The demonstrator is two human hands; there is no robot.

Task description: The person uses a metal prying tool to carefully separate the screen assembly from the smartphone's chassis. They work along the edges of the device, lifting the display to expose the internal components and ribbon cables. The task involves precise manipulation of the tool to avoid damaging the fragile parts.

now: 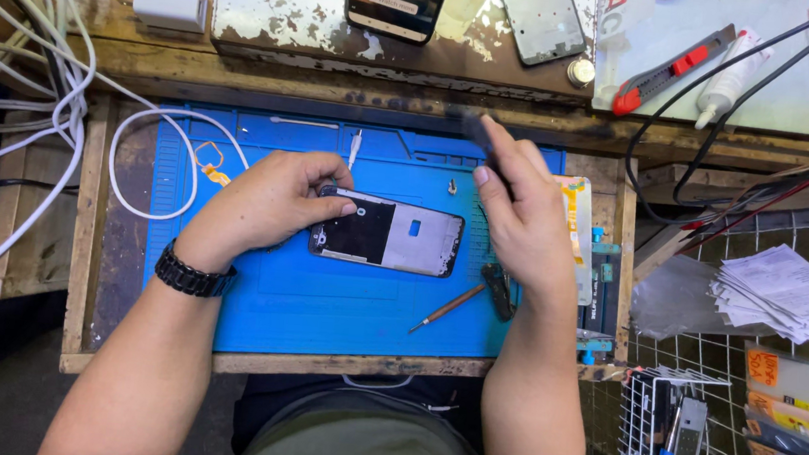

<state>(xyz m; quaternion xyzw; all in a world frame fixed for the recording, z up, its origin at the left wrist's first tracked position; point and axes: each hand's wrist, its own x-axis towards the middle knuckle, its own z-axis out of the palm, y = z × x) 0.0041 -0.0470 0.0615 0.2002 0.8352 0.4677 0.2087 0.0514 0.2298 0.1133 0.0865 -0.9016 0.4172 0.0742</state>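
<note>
Two hands: left hand (270,201) pinches phone frame (387,234); right hand (518,213) grips a blurred, perhaps brush-like tool (477,128)

A worn, paint-chipped brown wooden workbench (342,51) carries a rectangular blue silicone work mat (319,308) in a lower wooden tray. Right of it, a dark tiled floor (795,228) shows beside a white wire rack (644,444). Light is even and bright.

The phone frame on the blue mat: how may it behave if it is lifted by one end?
The phone frame looks thin and flat, so probably light. Its middle seems opened up, so it may flex slightly. The left hand steadies one end, suggesting it could slide on the blue mat.
</note>
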